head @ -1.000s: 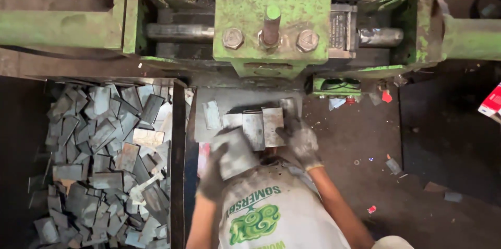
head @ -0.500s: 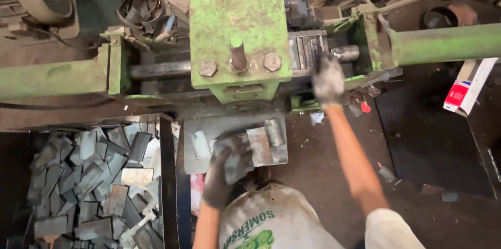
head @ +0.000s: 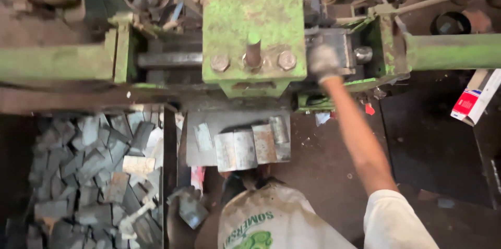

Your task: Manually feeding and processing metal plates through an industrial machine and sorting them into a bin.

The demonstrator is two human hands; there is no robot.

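My right hand (head: 323,62), in a pale glove, is stretched out to a grey metal block (head: 342,45) on the right side of the green press (head: 253,25). Its fingers curl against the block, but I cannot see whether they grip it. My left hand (head: 180,212), in a dark glove, is low by the bin's edge and holds a flat grey metal piece (head: 194,213). A row of curved grey metal blanks (head: 245,149) lies on the small plate (head: 201,155) in front of the press.
A bin (head: 168,144) on the left is heaped with several dark metal offcuts (head: 88,176). A white apron with green print (head: 261,223) covers my lap. A red and white box (head: 475,98) lies at the right, beside a green bar (head: 454,51).
My right hand left the blanks and rose to the press's right side. My left hand drew back from the plate, down and left, with a metal piece in it.
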